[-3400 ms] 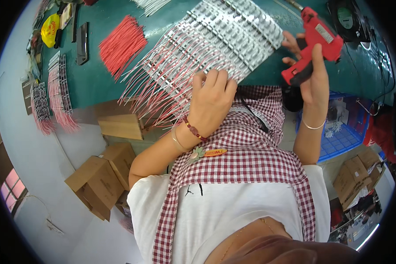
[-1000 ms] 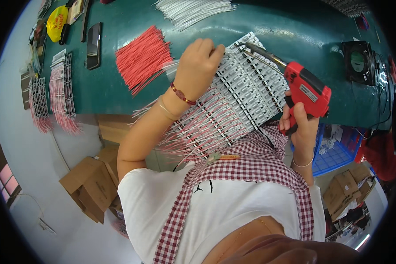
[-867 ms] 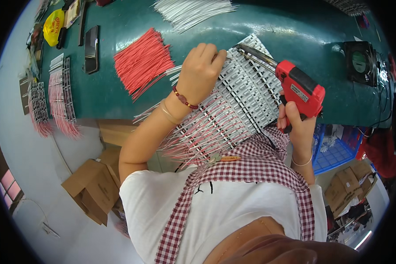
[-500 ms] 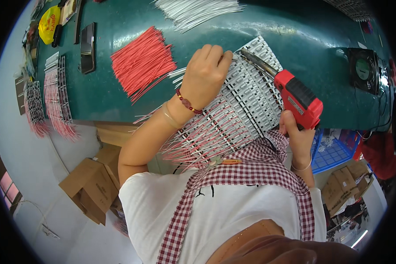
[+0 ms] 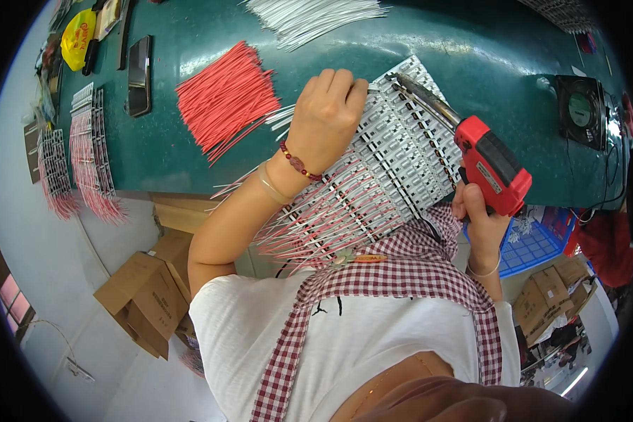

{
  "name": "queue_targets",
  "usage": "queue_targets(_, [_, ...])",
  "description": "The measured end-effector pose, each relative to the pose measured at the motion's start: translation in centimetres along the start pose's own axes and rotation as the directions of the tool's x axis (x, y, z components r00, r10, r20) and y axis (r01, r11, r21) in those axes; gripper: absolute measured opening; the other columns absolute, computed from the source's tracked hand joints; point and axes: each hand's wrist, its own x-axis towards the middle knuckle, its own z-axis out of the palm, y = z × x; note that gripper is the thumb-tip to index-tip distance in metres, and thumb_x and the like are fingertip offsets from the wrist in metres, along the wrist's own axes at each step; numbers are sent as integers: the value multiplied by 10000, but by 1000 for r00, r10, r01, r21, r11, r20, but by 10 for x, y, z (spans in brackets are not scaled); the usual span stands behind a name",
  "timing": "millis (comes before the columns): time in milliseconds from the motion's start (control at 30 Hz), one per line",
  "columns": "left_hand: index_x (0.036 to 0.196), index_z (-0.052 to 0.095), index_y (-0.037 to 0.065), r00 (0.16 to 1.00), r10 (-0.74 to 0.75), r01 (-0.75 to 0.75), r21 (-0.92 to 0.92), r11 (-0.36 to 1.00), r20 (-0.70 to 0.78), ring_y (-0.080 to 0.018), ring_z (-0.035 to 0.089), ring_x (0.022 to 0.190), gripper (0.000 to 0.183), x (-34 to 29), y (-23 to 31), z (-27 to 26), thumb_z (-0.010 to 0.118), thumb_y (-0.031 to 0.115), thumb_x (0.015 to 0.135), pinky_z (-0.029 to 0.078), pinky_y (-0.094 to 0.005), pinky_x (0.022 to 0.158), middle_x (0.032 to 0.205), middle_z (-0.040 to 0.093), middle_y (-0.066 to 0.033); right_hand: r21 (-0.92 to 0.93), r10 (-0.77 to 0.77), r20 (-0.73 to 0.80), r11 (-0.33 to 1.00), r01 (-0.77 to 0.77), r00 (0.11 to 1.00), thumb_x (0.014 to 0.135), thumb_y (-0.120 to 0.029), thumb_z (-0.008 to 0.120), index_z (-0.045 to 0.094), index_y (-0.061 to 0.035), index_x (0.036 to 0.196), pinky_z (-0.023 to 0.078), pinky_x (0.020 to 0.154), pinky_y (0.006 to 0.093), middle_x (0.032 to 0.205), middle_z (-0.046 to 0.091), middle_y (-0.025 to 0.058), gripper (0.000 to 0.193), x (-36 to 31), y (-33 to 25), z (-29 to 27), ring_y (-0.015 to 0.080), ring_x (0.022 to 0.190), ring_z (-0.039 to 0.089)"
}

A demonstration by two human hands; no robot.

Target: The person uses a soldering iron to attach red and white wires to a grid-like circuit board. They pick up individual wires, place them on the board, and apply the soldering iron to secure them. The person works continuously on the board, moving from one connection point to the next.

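My left hand [image 5: 327, 112] is closed above the upper left part of a panel of small white parts [image 5: 397, 151] set in rows. A few white wires [image 5: 281, 119] stick out from under it on the left. In my right hand [image 5: 484, 221] is a red and black soldering gun [image 5: 492, 169] with a long metal nose. The gun's tip is over the panel's upper rows, just right of my left fingertips, which are partly hidden. Red and white wires [image 5: 316, 211] run out from the panel's lower left rows. The panel slants from the table toward my checked apron.
A pile of red wires [image 5: 228, 98] and a pile of white wires [image 5: 316, 17] lie on the green table [image 5: 176, 155]. A phone [image 5: 139, 74] and wired panels [image 5: 91, 151] are at left. A small black fan [image 5: 580, 112] stands right, a blue basket [image 5: 534, 246] below it.
The soldering gun and my right hand have moved a little right and down, and the tip has drawn away from my left fingertips. My left hand has shifted only slightly.
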Motion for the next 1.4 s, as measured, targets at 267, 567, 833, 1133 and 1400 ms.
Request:
queue_targets(267, [944, 654, 39, 992, 82, -78, 48, 996, -94, -209, 500, 725, 253, 0, 8, -7, 593, 21, 699, 385, -332, 641, 787, 527, -41, 76, 30, 29, 997, -32, 999, 840, -92, 691, 589, -8, 942, 413, 488, 232, 666, 566, 13, 167, -2, 6, -4, 83, 532, 516])
queue_targets(567, [961, 656, 14, 998, 57, -58, -46, 997, -23, -214, 498, 728, 270, -2, 11, 1, 595, 5, 699, 394, -331, 650, 786, 510, -58, -18, 48, 30, 999, -47, 998, 828, -72, 696, 589, -19, 940, 419, 488, 227, 700, 582, 6, 164, -2, 15, -8, 76, 540, 522])
queue_targets(833, [964, 656, 14, 998, 53, -56, -83, 995, -45, -218, 496, 729, 269, -3, 12, 1, 589, 2, 704, 394, -332, 652, 782, 500, -62, -91, 19, 93, 996, -10, 996, 814, -76, 713, 601, -19, 968, 449, 546, 231, 766, 611, 12, 199, -2, 22, -14, 79, 622, 556])
queue_targets(1133, [946, 652, 16, 999, 50, -50, -71, 996, -3, -223, 500, 732, 254, -1, 11, 1, 584, 9, 701, 392, -332, 649, 784, 501, -66, -180, -4, 2, 984, 4, 1000, 812, -78, 713, 631, -17, 966, 485, 656, 251, 868, 642, 27, 185, -9, 24, -16, 100, 748, 595])
queue_targets(1400, [959, 637, 16, 996, 81, -81, 6, 997, 23, -224, 495, 738, 253, 0, 13, -1, 571, 12, 715, 385, -333, 658, 792, 495, -63, 47, 10, 59, 999, -13, 998, 831, -54, 685, 621, -15, 981, 472, 587, 244, 811, 625, 22, 169, -11, 14, -21, 93, 661, 571])
